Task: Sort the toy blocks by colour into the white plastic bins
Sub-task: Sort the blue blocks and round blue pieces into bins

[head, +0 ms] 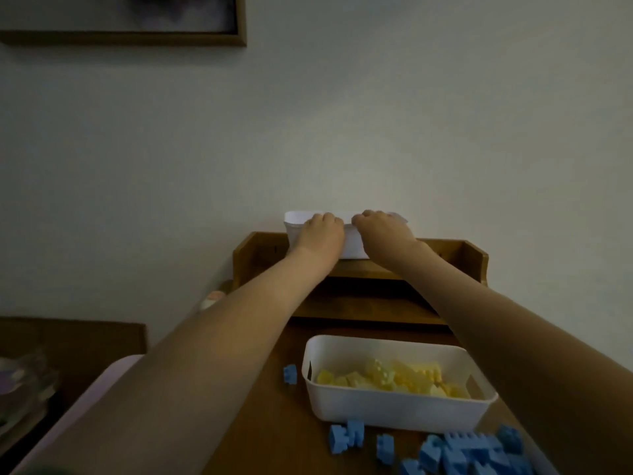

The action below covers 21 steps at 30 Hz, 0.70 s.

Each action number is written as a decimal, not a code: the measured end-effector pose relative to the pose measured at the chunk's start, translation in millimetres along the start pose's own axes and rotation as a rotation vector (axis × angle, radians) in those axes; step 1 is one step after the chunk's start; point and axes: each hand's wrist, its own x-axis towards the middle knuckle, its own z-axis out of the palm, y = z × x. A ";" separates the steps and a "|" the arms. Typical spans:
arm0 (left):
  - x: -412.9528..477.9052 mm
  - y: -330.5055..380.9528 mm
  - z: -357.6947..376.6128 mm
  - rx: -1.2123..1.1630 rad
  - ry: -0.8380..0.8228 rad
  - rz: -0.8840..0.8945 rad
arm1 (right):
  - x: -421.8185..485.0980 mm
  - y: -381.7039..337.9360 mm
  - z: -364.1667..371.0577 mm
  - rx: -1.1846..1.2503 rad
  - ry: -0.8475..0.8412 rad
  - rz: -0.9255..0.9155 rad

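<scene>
Closest in, at the bottom edge, a heap of blue blocks [479, 450] lies on the wooden surface [274, 423], partly cut off by the frame and by the right forearm. A few loose ones sit just left of the heap, and a single blue block [290, 373] stands apart, just beside the left end of the near bin [394, 406]. That white bin holds yellow blocks [404, 377]; in the dim light their shapes blur together.

Both bare forearms reach up and away to a raised wooden shelf [459, 255] against the wall. On it stands the far bin [354, 245], white, mostly covered by the hands, so its contents cannot be seen. The left hand [318, 231] and right hand [383, 231] sit side by side, nearly touching, each with its fingers curled over the bin's near rim and gripping it. The fingertips are hidden inside.

At lower left, a pale pink object [113, 371] is largely hidden behind the left arm, and a blurred stack [24, 389] beyond it is too dark to identify. A framed picture [137, 39] is cut off at the top left.
</scene>
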 end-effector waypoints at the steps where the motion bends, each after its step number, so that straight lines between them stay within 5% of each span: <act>1: 1.5 -1.6 3.4 -0.026 -0.011 0.018 | 2.5 1.3 1.6 -0.014 0.016 -0.008; 14: -18.9 -22.4 27.0 -0.147 -0.198 0.333 | -20.0 11.7 31.7 0.294 -0.371 -0.090; 21: -27.1 -19.5 25.7 0.172 0.009 0.374 | -20.5 10.2 20.5 0.101 -0.232 -0.167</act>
